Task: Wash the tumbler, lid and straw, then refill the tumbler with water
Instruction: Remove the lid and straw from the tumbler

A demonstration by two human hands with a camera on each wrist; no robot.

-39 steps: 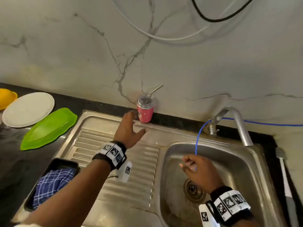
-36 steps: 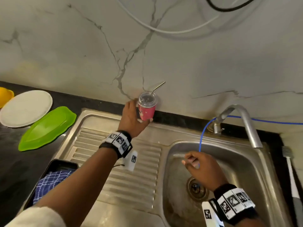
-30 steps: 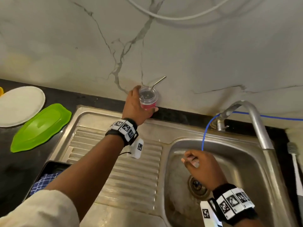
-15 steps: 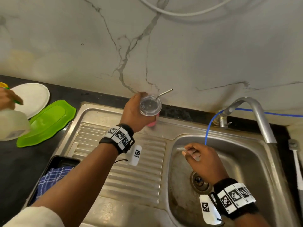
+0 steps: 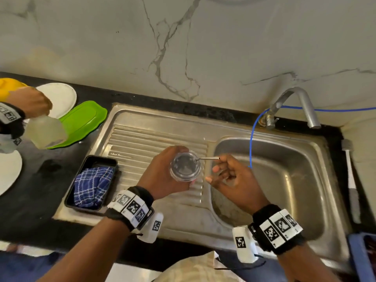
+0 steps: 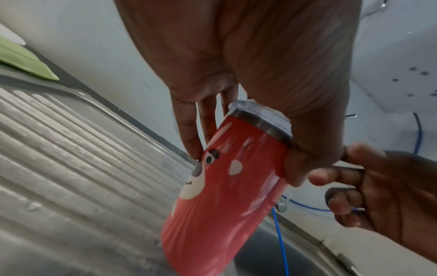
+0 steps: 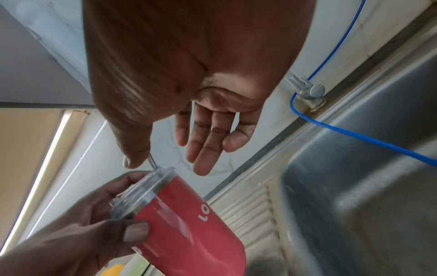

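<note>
One red tumbler (image 5: 194, 181), and it's up in the air over the ribbed draining board (image 5: 142, 143) of the steel sink (image 5: 295, 200), right by the edge of the basin. It's got one clear lid (image 5: 185, 166) still on and one metal straw (image 5: 208, 158) poking out sideways through it, pointing toward the basin. From the left wrist view you can see the cup is tilted, with a cartoon face printed on the side.

The left hand (image 5: 162, 176) is wrapped around the tumbler near its top, thumb on one side, fingers on the other. The right hand (image 5: 232, 178) is just beside it with fingers loosely spread and holding nothing; its thumb sits right at the straw near the lid, but I can't tell if it actually touches.

Around that: one curved tap (image 5: 301, 104) at the back of the basin and one thin blue tube (image 5: 251, 143) dangling down into it. One black tray (image 5: 91, 182) on the left of the draining board with one blue checked cloth (image 5: 91, 184) in it. On the dark counter there's one green leaf-shaped plate (image 5: 83, 119), two white plates (image 5: 61, 98), and something yellow at the far edge. A second person's hand (image 5: 30, 102) is over there holding a pale bottle (image 5: 44, 131). One long-handled brush (image 5: 351, 180) lies right of the sink.
</note>
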